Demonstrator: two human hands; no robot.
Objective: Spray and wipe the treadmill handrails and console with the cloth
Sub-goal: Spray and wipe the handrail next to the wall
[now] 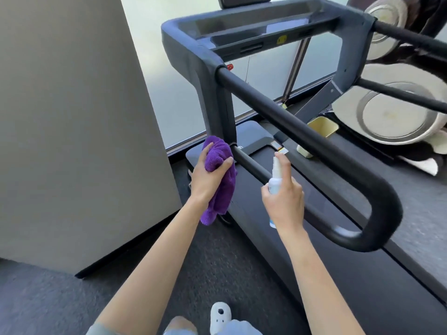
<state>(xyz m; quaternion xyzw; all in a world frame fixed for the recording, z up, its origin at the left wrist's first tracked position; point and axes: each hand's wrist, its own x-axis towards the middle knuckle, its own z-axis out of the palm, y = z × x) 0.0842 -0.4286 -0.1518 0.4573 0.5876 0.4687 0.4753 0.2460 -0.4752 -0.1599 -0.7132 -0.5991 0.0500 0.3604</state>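
Note:
The dark treadmill's looped black left handrail [314, 139] runs from the grey upright [217, 105] toward me and bends back underneath. The console [254, 27] sits at the top of the frame. My left hand [208, 177] grips a bunched purple cloth [220, 180], pressed against the foot of the upright where the lower rail bar [251, 165] joins it. My right hand [284, 199] holds a small white spray bottle [275, 177] upright, index finger on the nozzle, just beside the lower bar.
A large grey panel [72, 117] stands close on the left. A pale yellow bin [319, 131] rests beyond the belt [338, 274]. White and grey gym machines [396, 112] fill the right. Frosted window [181, 93] behind. My white shoe [220, 315] is on the dark carpet.

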